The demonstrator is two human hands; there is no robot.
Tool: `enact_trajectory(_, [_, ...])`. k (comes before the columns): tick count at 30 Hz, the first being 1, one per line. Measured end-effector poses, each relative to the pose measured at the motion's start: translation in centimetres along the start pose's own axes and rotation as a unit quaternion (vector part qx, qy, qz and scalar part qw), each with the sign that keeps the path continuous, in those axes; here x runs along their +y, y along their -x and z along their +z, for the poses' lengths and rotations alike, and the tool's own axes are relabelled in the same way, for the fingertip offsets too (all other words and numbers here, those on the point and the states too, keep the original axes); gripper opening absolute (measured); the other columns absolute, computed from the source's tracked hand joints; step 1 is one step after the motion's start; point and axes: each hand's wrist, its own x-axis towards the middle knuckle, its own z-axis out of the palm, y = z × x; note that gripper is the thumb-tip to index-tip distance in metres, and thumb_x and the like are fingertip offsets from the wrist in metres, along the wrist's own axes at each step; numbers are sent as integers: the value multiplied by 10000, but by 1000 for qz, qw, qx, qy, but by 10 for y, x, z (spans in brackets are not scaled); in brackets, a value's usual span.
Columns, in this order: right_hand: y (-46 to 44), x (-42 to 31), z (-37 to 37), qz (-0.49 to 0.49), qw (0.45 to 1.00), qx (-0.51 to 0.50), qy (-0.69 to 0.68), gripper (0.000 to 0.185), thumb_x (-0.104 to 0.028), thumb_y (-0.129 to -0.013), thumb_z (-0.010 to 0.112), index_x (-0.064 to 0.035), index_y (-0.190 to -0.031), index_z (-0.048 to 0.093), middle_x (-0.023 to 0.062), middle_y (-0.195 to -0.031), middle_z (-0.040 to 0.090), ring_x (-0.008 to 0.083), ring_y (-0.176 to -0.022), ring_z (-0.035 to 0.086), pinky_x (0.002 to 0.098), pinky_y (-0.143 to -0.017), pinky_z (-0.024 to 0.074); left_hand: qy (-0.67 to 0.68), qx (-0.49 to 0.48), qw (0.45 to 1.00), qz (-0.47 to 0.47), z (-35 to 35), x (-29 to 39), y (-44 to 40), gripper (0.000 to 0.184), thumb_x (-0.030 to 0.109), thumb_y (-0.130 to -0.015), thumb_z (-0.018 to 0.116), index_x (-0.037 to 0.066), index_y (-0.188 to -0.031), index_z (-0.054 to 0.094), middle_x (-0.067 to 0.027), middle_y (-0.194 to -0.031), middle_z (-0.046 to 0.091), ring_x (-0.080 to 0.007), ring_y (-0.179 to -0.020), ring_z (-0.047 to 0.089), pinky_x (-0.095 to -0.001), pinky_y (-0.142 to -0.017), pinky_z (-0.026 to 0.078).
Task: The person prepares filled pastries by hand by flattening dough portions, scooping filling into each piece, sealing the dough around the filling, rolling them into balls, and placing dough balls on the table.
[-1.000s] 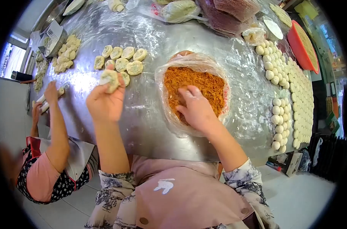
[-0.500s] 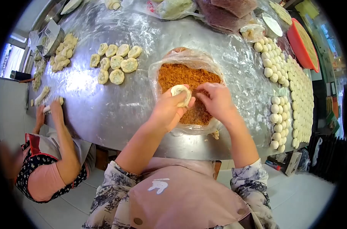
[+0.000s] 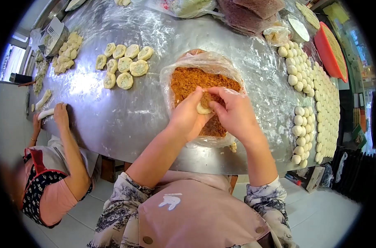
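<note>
Over the bag of orange-brown crumbly filling (image 3: 204,78), my left hand (image 3: 188,115) holds a small pale dough round (image 3: 203,108) with brown filling on it. My right hand (image 3: 234,109) has its thumb and forefinger closed at the round's right and upper edge, touching it. The clear plastic bag is spread open around the filling. Left of the bag, several dough rounds with greenish patches (image 3: 124,64) lie in a group on the metal table (image 3: 155,124).
At the left, a co-worker's hands (image 3: 60,115) are on a dough roll (image 3: 45,113). Rows of dough balls (image 3: 298,136) and flatter pieces (image 3: 326,111) lie at the right. A red basin (image 3: 330,51) and filled plastic bags (image 3: 254,14) stand at the back.
My left hand has come from the dough group to the bag, with a dough round in it. My right hand has come up out of the filling to the round, where brown filling now shows.
</note>
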Motion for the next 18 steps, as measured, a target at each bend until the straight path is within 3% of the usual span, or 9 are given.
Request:
enact_trajectory(8, [-1,9,16,-27,994,77,-78,225,-71,-831,644,-53,-1054,630,145,-928,696,315,-818,676,374,-736,537,-68,19,997,29,1,2,3,307,170,-1008,430,27,-1279,446,-97,-1255,520,-208,-1128,535,-390,-983,449])
enact_trajectory(10, [-4,10,9,33,993,83,-78,239,-75,-831,650,-49,-1068,633,141,-959,693,311,-867,668,379,-782,526,-45,24,998,32,-1,6,4,291,152,-1000,445,33,-1265,445,-93,-1225,529,-203,-1119,537,-395,-936,473])
enact_trajectory(11, [-5,12,5,64,991,87,-78,247,-76,-831,653,-47,-1075,634,139,-975,691,310,-892,664,382,-806,520,-96,47,993,51,-1,6,5,280,150,-996,454,31,-1250,460,-90,-1182,544,-198,-1071,555,-382,-916,478])
enact_trajectory(14, [-5,34,7,-60,988,117,85,274,-95,-833,662,-36,-1099,636,150,-1030,676,322,-1018,615,390,-899,479,-254,115,955,104,3,8,6,251,142,-983,480,25,-1204,504,-79,-1053,588,-182,-927,607,-345,-858,495])
enact_trajectory(15, [-2,31,7,-70,988,114,79,298,-122,-841,663,-27,-1122,634,160,-1073,657,338,-1116,551,405,-966,432,-492,92,835,226,-21,2,-3,231,141,-975,496,22,-1172,520,-73,-976,591,-165,-814,613,-297,-789,498])
enact_trajectory(18, [3,29,9,-68,989,118,57,323,-171,-853,661,-20,-1135,626,161,-1114,640,361,-1128,536,415,-973,428,-447,83,852,258,-21,2,-8,234,134,-973,504,20,-1177,517,-79,-988,595,-162,-817,611,-275,-754,496])
